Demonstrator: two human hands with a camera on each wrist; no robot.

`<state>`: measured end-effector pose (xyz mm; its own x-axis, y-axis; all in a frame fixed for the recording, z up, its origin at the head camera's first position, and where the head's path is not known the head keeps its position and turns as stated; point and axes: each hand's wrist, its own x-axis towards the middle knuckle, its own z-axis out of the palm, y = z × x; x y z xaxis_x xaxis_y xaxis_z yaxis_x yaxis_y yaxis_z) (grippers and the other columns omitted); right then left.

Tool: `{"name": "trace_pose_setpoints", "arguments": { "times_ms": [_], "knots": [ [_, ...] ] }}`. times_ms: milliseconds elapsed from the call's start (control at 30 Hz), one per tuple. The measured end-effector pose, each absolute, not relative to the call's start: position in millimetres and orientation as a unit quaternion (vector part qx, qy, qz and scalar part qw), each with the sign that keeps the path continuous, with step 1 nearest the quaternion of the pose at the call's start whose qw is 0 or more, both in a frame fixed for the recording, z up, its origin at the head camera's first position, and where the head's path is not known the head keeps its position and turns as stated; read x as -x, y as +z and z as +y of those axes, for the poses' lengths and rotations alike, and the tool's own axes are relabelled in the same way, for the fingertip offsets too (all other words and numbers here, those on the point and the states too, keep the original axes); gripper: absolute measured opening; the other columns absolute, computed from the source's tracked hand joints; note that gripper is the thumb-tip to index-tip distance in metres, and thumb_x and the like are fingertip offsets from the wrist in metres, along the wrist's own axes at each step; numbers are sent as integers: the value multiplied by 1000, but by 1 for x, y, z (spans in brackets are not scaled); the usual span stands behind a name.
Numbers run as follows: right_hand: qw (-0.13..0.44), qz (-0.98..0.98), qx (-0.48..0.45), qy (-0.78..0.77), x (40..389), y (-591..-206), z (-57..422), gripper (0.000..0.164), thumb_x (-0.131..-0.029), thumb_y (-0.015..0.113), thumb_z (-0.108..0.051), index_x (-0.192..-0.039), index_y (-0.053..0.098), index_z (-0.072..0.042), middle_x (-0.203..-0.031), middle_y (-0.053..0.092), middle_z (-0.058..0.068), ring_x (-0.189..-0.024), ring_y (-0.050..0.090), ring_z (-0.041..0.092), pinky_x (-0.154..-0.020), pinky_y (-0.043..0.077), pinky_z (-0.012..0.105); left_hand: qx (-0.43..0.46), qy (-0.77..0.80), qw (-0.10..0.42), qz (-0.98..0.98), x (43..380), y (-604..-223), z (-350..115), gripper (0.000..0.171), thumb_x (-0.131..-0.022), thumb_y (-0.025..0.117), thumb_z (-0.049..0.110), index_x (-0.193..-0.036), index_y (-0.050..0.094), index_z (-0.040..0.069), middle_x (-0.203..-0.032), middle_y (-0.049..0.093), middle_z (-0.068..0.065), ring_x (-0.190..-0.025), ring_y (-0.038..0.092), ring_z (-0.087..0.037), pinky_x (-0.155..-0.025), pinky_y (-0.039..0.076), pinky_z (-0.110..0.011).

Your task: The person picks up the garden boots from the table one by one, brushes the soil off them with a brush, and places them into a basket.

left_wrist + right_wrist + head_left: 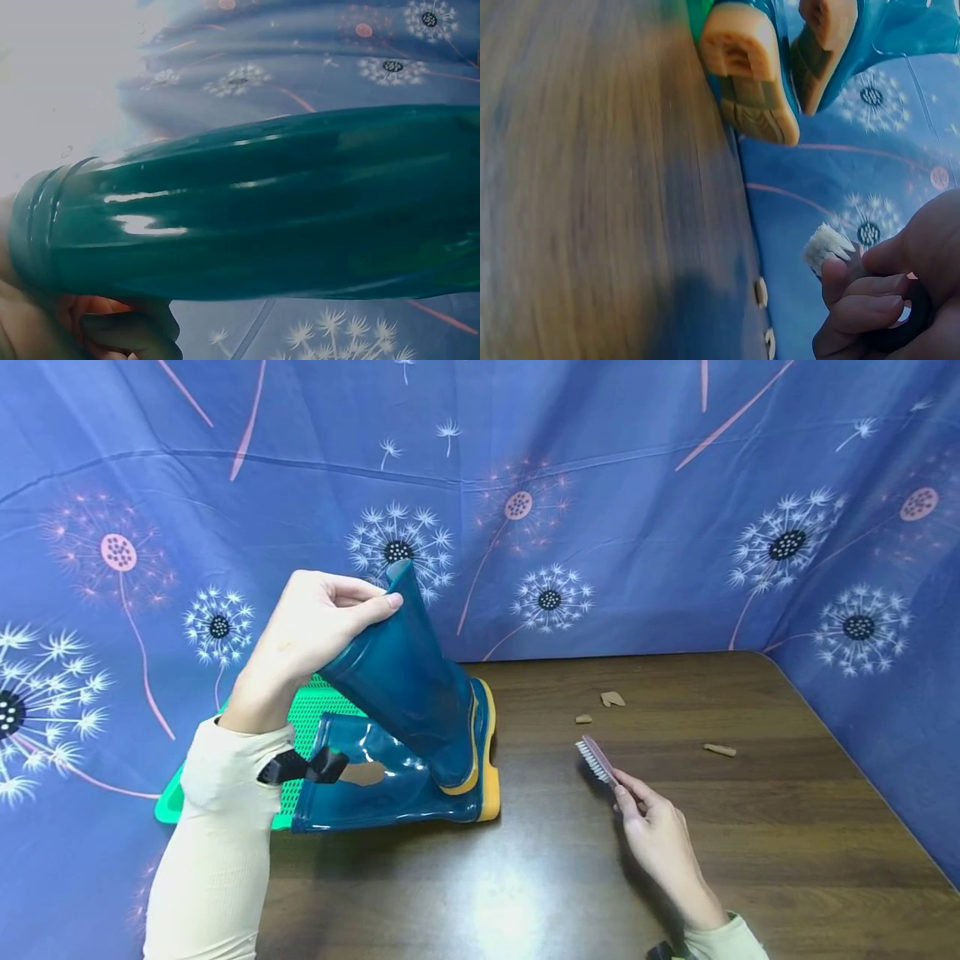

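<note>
My left hand [303, 622] grips the top rim of a teal rubber boot [408, 681], which is tilted with its yellow sole to the right. In the left wrist view, the shaft of this boot [262, 206] fills the middle. A second teal boot [397, 789] lies on its side below the first, with a tan patch [363, 773] on its shaft. My right hand [663, 839] holds a scrub brush [596, 760] by its handle, apart from the boots, over the table. White bristles [827, 246] show at the brush's end in the right wrist view.
A green perforated tray [307, 714] lies under the boots at the left. Several small tan pieces, among them a flat one [612, 698] and a stick-shaped one [720, 749], lie on the brown wooden table [810, 835]. A blue dandelion-print cloth [637, 527] hangs behind.
</note>
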<state>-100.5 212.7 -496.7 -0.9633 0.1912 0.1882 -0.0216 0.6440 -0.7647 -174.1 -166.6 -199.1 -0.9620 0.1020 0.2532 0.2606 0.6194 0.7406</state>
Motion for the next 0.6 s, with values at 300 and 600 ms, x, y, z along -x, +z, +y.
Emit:
{"name": "trace_pose_setpoints", "arguments": {
  "times_ms": [300, 600],
  "knots": [
    [96, -894, 24, 436, 98, -492, 191, 34, -109, 61, -22, -140, 71, -13, -95, 80, 8, -74, 64, 8, -60, 44, 26, 68, -398, 84, -911, 175, -191, -193, 47, -99, 74, 50, -123, 81, 11, -95, 83, 9, -121, 60, -14, -85, 54, -31],
    [89, -882, 6, 463, 92, -485, 172, 33, -107, 63, -16, -140, 71, -12, -100, 81, 11, -83, 72, 21, -62, 48, 25, 35, -387, 83, -918, 179, -186, -218, 55, -97, 74, 54, -129, 77, 9, -79, 75, 28, -100, 64, -4, -73, 56, -25]
  ]
}}
